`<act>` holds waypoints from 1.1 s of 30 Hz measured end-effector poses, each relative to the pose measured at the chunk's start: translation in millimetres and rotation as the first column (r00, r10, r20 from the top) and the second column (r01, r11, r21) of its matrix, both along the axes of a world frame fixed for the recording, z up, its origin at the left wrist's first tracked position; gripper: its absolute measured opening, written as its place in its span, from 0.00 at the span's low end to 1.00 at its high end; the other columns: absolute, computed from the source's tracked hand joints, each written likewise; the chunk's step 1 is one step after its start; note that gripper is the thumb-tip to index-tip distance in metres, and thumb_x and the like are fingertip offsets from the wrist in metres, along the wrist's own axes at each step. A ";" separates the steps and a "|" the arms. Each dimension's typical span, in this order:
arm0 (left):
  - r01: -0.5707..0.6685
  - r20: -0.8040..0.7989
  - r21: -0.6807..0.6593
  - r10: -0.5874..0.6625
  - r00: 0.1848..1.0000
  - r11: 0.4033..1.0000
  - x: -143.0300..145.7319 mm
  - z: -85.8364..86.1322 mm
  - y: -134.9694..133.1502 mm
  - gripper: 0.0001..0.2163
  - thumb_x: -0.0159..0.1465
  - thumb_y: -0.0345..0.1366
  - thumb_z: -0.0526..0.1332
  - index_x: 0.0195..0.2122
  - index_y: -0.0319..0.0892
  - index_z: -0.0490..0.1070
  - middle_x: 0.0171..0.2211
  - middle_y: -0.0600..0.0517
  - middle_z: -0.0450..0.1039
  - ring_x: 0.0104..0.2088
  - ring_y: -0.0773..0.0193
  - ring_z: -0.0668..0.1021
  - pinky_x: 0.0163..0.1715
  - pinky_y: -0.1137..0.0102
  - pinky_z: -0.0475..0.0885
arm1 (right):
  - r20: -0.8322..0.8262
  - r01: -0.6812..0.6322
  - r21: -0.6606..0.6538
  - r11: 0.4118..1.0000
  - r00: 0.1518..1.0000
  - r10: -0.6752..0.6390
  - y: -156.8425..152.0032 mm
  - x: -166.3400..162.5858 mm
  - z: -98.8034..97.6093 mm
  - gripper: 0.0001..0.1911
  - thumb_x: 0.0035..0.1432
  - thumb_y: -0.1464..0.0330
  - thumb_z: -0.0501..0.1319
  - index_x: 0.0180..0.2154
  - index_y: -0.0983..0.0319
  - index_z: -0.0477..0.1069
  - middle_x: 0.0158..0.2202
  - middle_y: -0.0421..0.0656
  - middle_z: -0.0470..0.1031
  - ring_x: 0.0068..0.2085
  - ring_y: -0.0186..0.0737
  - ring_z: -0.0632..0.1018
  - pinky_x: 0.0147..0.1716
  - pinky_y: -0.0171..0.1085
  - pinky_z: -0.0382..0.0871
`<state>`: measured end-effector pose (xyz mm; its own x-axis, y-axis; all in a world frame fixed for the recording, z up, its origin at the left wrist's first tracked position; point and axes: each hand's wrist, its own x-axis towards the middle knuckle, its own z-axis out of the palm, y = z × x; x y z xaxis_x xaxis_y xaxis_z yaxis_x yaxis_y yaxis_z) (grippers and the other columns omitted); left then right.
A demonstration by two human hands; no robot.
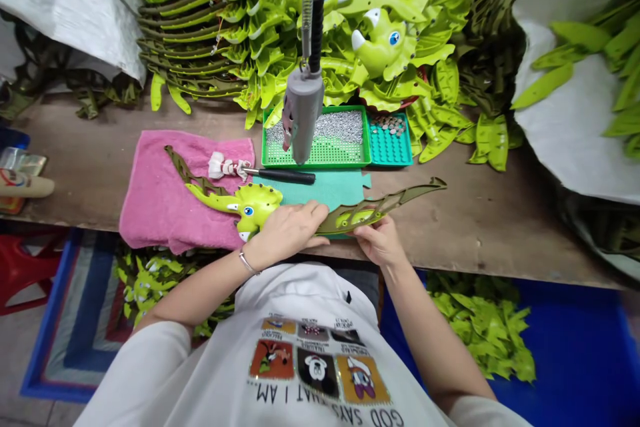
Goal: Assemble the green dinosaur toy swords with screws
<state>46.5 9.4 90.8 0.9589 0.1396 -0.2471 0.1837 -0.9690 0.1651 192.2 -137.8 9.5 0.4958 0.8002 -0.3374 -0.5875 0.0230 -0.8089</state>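
A lime-green plastic dinosaur toy shell (259,203) with a horned head and blue eye lies low over the bench's front edge. Long olive-brown plastic pieces (395,203) stretch out from it on both sides. My left hand (295,227) is closed over the shell's middle, beside the head; part of its grip is hidden. At the right, my right hand (383,240) pinches the lower edge of the toy, thumb uppermost. Under the toy are a pink towel (150,193) and a teal foam mat (345,187). A black-handled tool (287,176), its shaft end by bunched white cloth (227,167), lies just behind.
A grey electric screwdriver (304,113) hangs from a spring above a green tray (315,159) of small screws. Beside that stands a teal tray (390,155) with small round pieces. Stacked green shells (240,27) line the back. A blue bin (565,340) sits below right.
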 end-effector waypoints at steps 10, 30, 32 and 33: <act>-0.035 -0.010 0.014 0.036 0.999 0.999 0.3 3.1 0.0 0.22 0.66 0.56 0.59 0.46 0.41 0.62 0.40 0.49 0.75 0.38 0.57 0.81 0.27 0.68 0.63 | 0.070 0.053 0.004 0.999 0.996 -0.053 3.4 1.4 -1.3 0.26 0.26 0.64 0.81 0.30 0.57 0.73 0.27 0.36 0.81 0.28 0.42 0.82 0.36 0.46 0.82; -0.053 -0.080 0.069 0.058 0.995 0.996 5.5 -8.3 3.3 0.13 0.65 0.38 0.65 0.44 0.43 0.63 0.41 0.47 0.74 0.38 0.54 0.81 0.31 0.66 0.71 | 0.413 0.085 -0.138 0.987 0.910 -0.021 5.4 -18.1 25.1 0.17 0.56 0.52 0.65 0.41 0.56 0.69 0.36 0.37 0.82 0.36 0.38 0.82 0.40 0.40 0.81; -0.065 -0.047 0.042 0.067 0.997 0.997 4.5 -8.3 5.9 0.11 0.65 0.37 0.64 0.44 0.43 0.63 0.41 0.47 0.75 0.39 0.54 0.81 0.32 0.66 0.71 | 0.473 -0.019 -0.158 0.987 0.876 0.092 0.7 7.0 26.5 0.15 0.52 0.54 0.68 0.38 0.54 0.73 0.33 0.34 0.82 0.35 0.39 0.82 0.39 0.42 0.81; -0.075 -0.032 0.014 0.075 0.997 0.997 4.1 -7.7 7.5 0.11 0.65 0.37 0.64 0.44 0.43 0.64 0.41 0.47 0.75 0.39 0.54 0.81 0.33 0.66 0.71 | 0.489 -0.057 -0.167 0.984 0.862 0.132 -1.7 25.6 28.1 0.13 0.49 0.57 0.70 0.36 0.54 0.75 0.32 0.34 0.82 0.34 0.40 0.82 0.38 0.43 0.81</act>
<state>50.6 16.9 83.1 0.9371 0.2141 -0.2758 0.2610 -0.9542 0.1459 217.8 -139.5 37.7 0.5521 0.8141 -0.1801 -0.1008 -0.1492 -0.9837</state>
